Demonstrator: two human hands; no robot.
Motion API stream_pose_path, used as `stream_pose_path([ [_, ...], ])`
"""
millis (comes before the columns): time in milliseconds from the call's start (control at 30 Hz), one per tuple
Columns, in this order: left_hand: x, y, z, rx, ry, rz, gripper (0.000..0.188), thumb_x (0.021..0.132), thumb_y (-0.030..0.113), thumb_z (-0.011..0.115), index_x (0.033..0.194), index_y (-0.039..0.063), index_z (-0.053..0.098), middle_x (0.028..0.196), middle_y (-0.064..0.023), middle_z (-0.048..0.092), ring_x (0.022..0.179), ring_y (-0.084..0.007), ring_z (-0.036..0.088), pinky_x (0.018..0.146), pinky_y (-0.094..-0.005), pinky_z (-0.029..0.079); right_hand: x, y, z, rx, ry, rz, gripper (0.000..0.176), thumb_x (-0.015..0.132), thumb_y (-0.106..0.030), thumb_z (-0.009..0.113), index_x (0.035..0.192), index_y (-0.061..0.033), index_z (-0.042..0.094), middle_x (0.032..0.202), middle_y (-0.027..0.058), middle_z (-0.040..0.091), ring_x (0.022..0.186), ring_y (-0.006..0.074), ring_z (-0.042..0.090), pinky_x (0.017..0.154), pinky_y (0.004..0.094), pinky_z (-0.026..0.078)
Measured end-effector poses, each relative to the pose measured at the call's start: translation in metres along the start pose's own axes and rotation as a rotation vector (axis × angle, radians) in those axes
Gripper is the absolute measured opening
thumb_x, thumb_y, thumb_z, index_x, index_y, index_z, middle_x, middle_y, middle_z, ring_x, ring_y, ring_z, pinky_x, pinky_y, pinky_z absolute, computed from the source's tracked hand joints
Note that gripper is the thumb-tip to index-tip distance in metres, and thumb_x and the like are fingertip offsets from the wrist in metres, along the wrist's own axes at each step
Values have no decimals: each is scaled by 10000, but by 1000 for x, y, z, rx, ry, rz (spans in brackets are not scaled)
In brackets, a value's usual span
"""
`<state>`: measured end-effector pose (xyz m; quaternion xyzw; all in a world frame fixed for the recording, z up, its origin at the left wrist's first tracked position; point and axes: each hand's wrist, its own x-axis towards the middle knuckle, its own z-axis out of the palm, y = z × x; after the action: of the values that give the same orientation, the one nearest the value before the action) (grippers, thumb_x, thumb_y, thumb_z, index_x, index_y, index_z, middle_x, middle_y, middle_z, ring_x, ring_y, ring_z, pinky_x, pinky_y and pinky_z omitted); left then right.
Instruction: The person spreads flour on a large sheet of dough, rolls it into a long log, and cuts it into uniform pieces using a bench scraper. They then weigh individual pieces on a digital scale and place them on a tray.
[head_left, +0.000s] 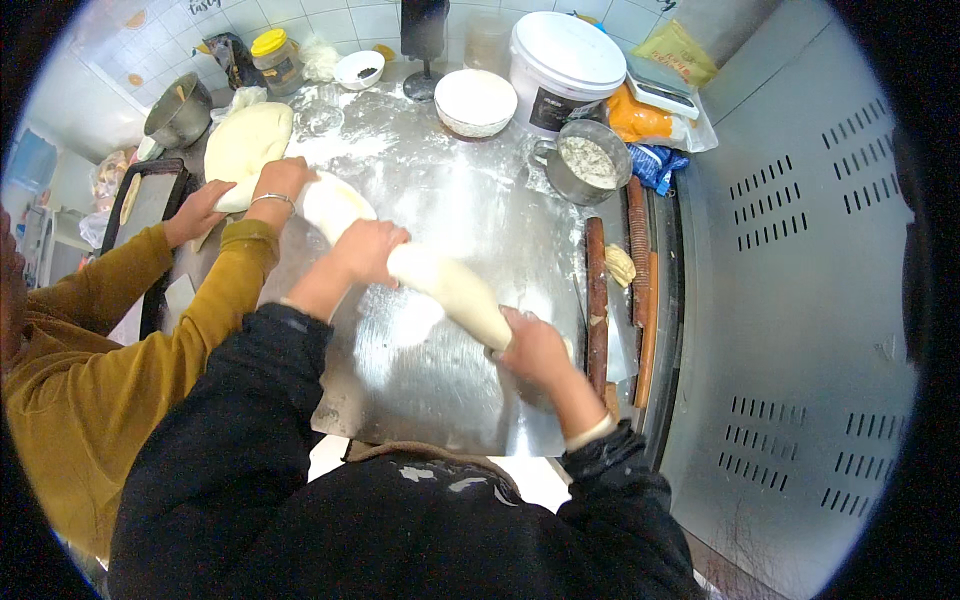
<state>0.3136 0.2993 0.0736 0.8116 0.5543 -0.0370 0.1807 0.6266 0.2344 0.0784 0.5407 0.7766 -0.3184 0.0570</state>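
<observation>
A thick roll of pale dough (454, 292) stretches slantwise between my two hands over the floured metal worktop (420, 390). My left hand (369, 251) grips its upper left end. My right hand (534, 346), slightly blurred, is closed around the lower right end. Beyond my left hand lies another pale stretch of dough (337, 206); my fingers hide whether it joins the roll. To my left, a co-worker's hands (281, 184) hold the near edge of a large, smooth dough mass (251, 142).
Rolling pins (596, 300) and a small dough lump (620, 265) lie along the right edge. At the back stand a metal pot of flour-like powder (589, 161), a white bowl (476, 105) and a lidded bucket (568, 60). A vented metal panel (795, 300) bounds the right; a black tray (146, 225) is left.
</observation>
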Motion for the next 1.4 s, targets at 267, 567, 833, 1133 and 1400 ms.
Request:
stream_pose_path([
  [267,-48,2,16,76,276,21,878,492,365,852,1245,112,479,1137,-88,545,1076,-299,510,949,-433,383,-42,21,32,-241,477,-89,853,602,-391,806,1328,-123,447,1183,133,536,1083,303,510,912,435,406],
  [567,-63,1,14,-97,89,-109,670,526,305,838,1101,98,564,981,-121,613,943,-309,591,819,-398,468,-4,49,-4,-69,110,-163,649,636,-238,769,1230,-151,522,1003,143,624,909,316,607,814,407,490],
  [833,-155,57,64,5,387,-281,715,587,376,807,1198,123,535,1228,-150,528,1122,-343,507,946,-495,369,0,33,-27,-322,336,18,666,686,-188,719,1307,-154,480,1346,158,437,1272,331,374,1049,510,288],
  [1133,-82,20,71,38,397,-371,726,739,598,597,1299,148,491,1305,-124,483,1259,-317,380,1034,-588,220,92,-81,22,-325,160,-143,601,838,-515,542,1368,-258,426,1413,137,380,1339,369,279,1061,594,196],
  [1400,-59,-12,48,35,316,-320,741,734,570,634,1334,172,457,1421,-99,382,1313,-359,312,1054,-612,187,129,-58,10,-290,363,-237,594,870,-482,506,1362,-157,438,1403,164,405,1304,374,348,1065,544,260],
])
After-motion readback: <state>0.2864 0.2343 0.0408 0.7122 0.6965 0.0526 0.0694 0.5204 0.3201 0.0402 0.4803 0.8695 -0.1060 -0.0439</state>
